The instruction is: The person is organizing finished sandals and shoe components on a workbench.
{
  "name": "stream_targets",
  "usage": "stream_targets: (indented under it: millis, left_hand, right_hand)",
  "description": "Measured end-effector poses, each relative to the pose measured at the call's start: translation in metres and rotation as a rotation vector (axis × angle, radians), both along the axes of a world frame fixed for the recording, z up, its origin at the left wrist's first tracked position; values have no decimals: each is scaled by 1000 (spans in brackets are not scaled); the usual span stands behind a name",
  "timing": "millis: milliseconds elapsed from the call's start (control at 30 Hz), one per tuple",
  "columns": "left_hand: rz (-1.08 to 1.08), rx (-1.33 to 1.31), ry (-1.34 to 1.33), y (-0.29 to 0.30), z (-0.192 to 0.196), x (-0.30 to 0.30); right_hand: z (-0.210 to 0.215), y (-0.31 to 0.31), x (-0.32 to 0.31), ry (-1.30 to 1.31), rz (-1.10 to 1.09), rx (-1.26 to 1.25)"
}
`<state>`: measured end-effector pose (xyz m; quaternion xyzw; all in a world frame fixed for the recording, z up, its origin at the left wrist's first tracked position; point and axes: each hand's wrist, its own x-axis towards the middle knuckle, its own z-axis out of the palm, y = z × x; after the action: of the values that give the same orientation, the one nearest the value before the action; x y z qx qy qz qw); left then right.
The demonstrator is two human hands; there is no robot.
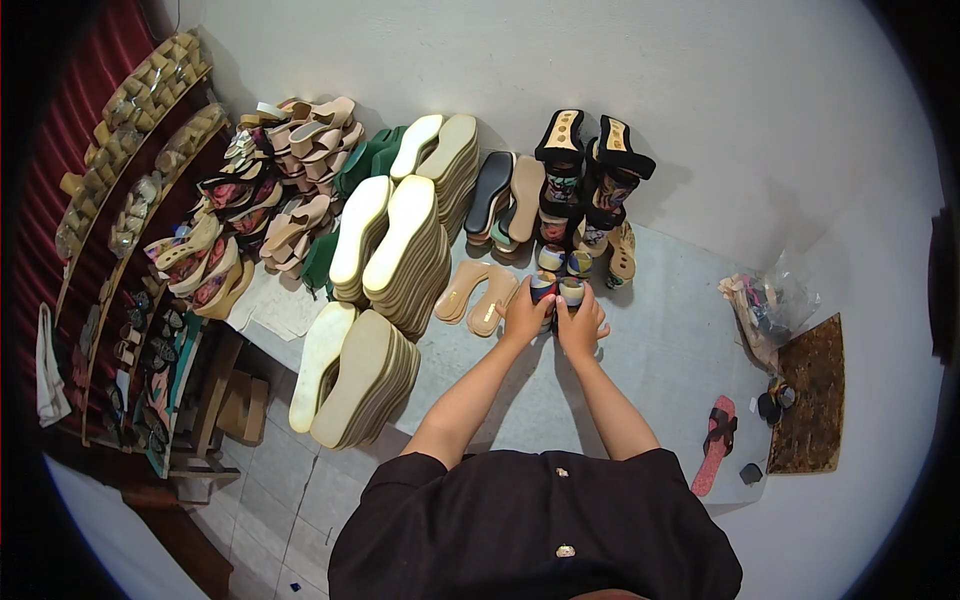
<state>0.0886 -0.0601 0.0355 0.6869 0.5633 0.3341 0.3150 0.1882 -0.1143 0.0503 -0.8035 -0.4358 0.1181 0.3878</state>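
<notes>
A pair of wedge sandals (pixel 558 291) was gripped near the middle of the grey tabletop (pixel 670 340), the left hand (pixel 524 318) and right hand (pixel 581 326) closed around them. Stacks of soles (pixel 400 250) were ranged along the far edge against a white wall (pixel 560 50). A tiled floor (pixel 290 480) was seen below.

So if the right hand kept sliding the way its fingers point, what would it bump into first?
The right hand already grips a patterned wedge shoe. Past that, it would probably meet the next pair of wedges in the row toward the wall, though depth is hard to judge.
</notes>
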Motion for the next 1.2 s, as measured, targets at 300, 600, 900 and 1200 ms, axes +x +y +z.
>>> stream_targets:
  millis: [300,600,900,1200]
  left_hand:
    - [-46,-4,24,-3,-1,-1]
    - [-19,134,-128,-22,-10,-12]
    - [74,224,-96,-124,-18,25]
    - [-164,233,-99,-206,-16,123]
  right_hand:
    - [-3,-2,5,-15,67,-55]
    - [15,-37,13,-107,80,37]
    - [-5,-135,64,-57,-65,151]
    - [-12,-250,160,-169,-321,97]
